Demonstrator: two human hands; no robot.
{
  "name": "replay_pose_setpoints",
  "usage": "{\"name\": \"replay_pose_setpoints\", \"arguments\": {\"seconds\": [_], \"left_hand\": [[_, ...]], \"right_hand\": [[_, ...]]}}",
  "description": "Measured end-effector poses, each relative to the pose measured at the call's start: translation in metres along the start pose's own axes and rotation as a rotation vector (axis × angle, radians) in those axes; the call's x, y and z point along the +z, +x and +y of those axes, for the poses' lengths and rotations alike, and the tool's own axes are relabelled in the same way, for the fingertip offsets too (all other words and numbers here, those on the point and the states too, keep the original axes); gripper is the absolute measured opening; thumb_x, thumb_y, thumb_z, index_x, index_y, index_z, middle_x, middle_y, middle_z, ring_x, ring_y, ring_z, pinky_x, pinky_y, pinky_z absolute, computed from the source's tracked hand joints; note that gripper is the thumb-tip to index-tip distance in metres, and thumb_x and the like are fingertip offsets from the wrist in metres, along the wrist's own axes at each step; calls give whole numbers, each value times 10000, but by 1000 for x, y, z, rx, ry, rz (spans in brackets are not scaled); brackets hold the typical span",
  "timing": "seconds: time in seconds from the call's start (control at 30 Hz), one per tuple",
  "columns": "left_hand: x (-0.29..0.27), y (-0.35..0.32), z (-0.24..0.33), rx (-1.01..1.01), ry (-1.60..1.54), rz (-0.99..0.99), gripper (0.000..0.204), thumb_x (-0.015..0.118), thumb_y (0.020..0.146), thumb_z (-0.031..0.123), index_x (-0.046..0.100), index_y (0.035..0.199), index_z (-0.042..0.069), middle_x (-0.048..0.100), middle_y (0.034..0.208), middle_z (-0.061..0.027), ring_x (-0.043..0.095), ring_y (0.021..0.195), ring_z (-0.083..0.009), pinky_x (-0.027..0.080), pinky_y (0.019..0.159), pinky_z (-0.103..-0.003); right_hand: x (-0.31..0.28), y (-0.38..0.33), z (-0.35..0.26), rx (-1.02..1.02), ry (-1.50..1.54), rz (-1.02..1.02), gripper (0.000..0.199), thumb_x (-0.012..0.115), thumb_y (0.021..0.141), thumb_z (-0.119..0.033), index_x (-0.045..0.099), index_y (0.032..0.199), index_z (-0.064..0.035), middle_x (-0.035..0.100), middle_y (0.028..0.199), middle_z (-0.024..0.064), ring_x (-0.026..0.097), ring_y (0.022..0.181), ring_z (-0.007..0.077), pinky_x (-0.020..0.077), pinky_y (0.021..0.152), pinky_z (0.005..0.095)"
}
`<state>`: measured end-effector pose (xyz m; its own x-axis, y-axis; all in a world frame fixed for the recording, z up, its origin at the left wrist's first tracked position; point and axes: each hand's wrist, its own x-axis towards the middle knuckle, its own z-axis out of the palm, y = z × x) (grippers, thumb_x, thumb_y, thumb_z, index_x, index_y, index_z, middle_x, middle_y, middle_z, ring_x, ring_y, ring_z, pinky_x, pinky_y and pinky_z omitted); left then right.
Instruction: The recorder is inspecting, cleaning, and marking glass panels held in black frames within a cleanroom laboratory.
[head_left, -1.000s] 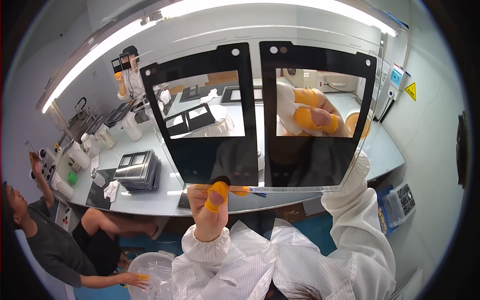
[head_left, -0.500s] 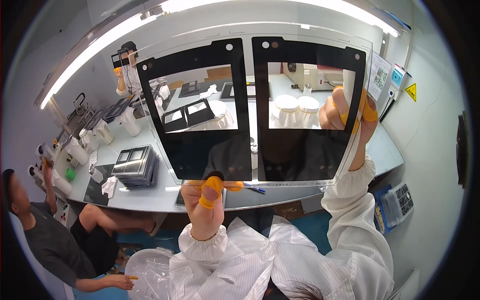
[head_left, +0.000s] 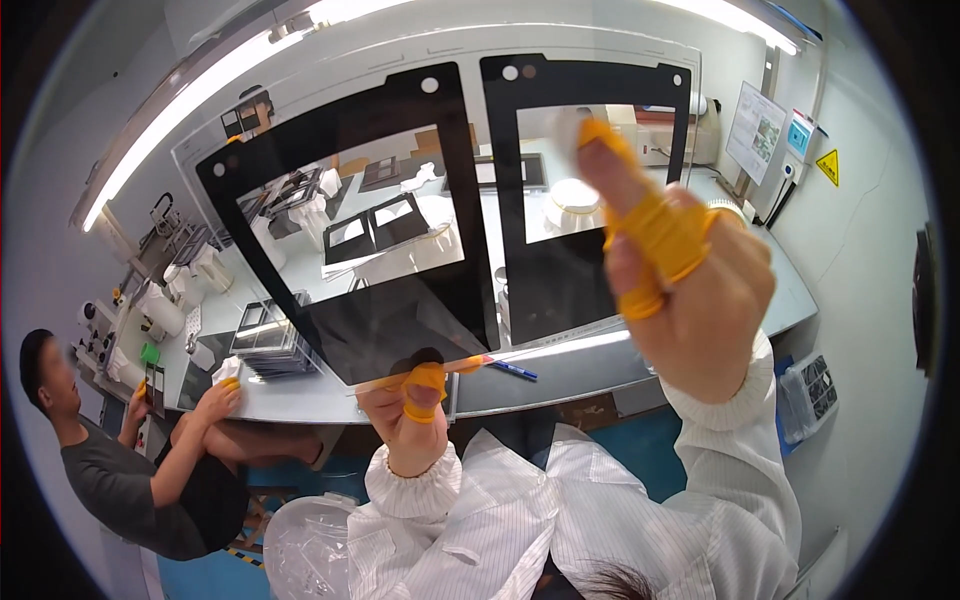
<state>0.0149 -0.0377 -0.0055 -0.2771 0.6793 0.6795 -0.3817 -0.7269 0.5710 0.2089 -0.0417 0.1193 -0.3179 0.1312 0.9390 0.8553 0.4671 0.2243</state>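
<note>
Lengthwise, the clear panel (head_left: 474, 230) ran left to right, the left hand (head_left: 415, 408) pinching its bottom edge, the right hand (head_left: 682, 272) before its right half, hold too blurred to tell.

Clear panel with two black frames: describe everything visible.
The clear panel looks like glass or plastic, with two black frames side by side. Each has a clear window, a dark lower part and pale round spots at its upper corners. It is held up over the table, lower edge rising rightward; the left hand grips that edge. The right hand crosses its right side, contact unclear.
</note>
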Motion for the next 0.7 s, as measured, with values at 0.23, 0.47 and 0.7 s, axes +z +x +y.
{"name": "replay_pose_setpoints", "arguments": {"seconds": [0.23,0.47,0.7], "left_hand": [[-5,1,-2,-2,-41,11,162,611,758,196,470,810,136,566,812,24,518,785,-115,319,827,-294],[-10,1,-2,0,-106,-8,170,608,757,191,487,858,127,573,887,3,523,838,-140,335,855,-328],[-15,1,0,-62,-272,-104,162,589,766,164,484,875,106,562,952,-54,535,894,-199,429,813,-358]], "right_hand": [[-7,2,18,263,-125,28,255,555,795,-271,600,1007,-135,599,661,20,495,447,82,384,443,178],[4,-3,35,470,378,434,397,543,767,-417,573,1046,-136,593,698,30,478,470,58,370,436,177],[28,-41,57,812,1756,370,486,634,689,-448,492,983,-88,545,744,37,528,578,104,427,490,213]]}}
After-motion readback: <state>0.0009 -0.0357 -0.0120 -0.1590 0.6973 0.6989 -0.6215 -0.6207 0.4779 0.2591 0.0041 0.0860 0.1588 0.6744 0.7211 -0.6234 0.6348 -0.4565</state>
